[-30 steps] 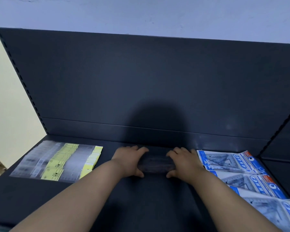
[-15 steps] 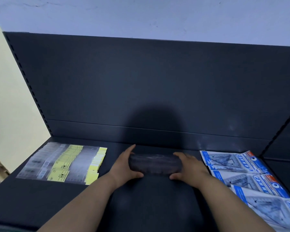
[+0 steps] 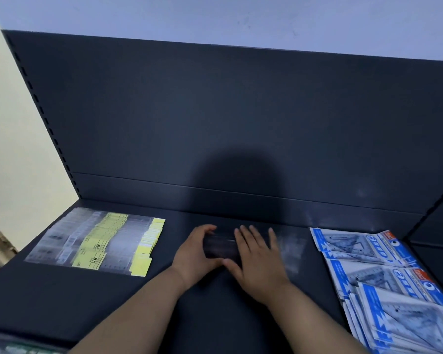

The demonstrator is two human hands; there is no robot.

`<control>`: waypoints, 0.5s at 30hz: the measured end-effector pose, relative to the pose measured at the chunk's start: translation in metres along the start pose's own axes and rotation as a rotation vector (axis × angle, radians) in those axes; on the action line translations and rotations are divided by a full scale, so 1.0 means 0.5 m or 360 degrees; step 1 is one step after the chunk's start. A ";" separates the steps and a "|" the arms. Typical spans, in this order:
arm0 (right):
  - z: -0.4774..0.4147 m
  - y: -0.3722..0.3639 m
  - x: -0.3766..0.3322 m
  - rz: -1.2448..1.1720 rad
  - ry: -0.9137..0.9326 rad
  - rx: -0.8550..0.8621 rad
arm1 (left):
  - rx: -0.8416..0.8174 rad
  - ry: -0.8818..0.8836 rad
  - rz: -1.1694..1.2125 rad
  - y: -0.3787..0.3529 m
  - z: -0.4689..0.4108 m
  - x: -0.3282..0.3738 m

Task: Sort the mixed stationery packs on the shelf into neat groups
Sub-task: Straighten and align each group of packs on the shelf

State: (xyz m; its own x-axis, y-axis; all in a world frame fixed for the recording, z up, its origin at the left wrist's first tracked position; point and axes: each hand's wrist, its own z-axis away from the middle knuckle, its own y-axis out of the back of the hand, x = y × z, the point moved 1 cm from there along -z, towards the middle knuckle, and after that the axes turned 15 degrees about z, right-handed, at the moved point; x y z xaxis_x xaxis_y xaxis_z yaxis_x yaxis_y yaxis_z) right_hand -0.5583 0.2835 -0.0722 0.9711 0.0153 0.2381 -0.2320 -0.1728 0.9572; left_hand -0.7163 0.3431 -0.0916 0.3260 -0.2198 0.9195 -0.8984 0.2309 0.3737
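Because your right grip (image 3: 258, 261) lay flat, fingers straight, on the dark packs (image 3: 219, 247) mid-shelf while your left grip (image 3: 196, 251) curled round their left end, the slick-looking sleeves could have slid and fanned apart. Blue packs (image 3: 368, 254) right and yellow packs (image 3: 100, 241) left were thin, flat, glossy film on the matte shelf (image 3: 62, 297).

Two forearms in view, both bare along their whole visible length, rounded and fairly full in shape. Likewise bare: left hand (image 3: 195, 251) and right hand (image 3: 260, 261), each broad across the back. On both, fingers (image 3: 253, 235) short and thick, tapering toward the tips; nails too blurred to make out.
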 end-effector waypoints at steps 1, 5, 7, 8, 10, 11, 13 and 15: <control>0.002 -0.007 -0.014 -0.0030 -0.0004 -0.0024 | -0.0007 0.0008 -0.0002 0.000 0.000 0.000; 0.008 -0.022 -0.037 -0.0038 0.0001 0.0027 | -0.0043 0.0025 0.0023 0.003 -0.001 0.003; 0.006 -0.025 -0.038 -0.0029 0.0027 0.0075 | -0.0022 0.0062 0.0130 0.007 -0.001 0.002; 0.005 -0.027 -0.039 -0.0022 0.0049 0.0092 | -0.0014 0.0081 0.0171 0.009 -0.001 0.001; 0.003 -0.029 -0.038 -0.0017 0.0077 0.0126 | -0.0025 0.0109 0.0202 0.011 0.000 0.000; 0.001 -0.028 -0.038 -0.0017 0.0075 0.0136 | -0.0038 0.0116 0.0205 0.012 0.000 0.001; 0.001 -0.024 -0.039 -0.0015 0.0063 0.0151 | -0.0057 0.0119 0.0195 0.012 0.002 0.003; 0.001 -0.021 -0.041 -0.0017 0.0070 0.0155 | -0.0061 0.0119 0.0175 0.012 0.003 0.005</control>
State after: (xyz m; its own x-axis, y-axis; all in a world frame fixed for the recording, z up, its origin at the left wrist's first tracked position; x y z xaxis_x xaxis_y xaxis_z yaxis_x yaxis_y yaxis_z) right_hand -0.5760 0.2844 -0.0872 0.9696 0.0605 0.2371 -0.2131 -0.2675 0.9397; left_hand -0.7213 0.3422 -0.0872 0.2485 -0.1205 0.9611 -0.9183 0.2863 0.2733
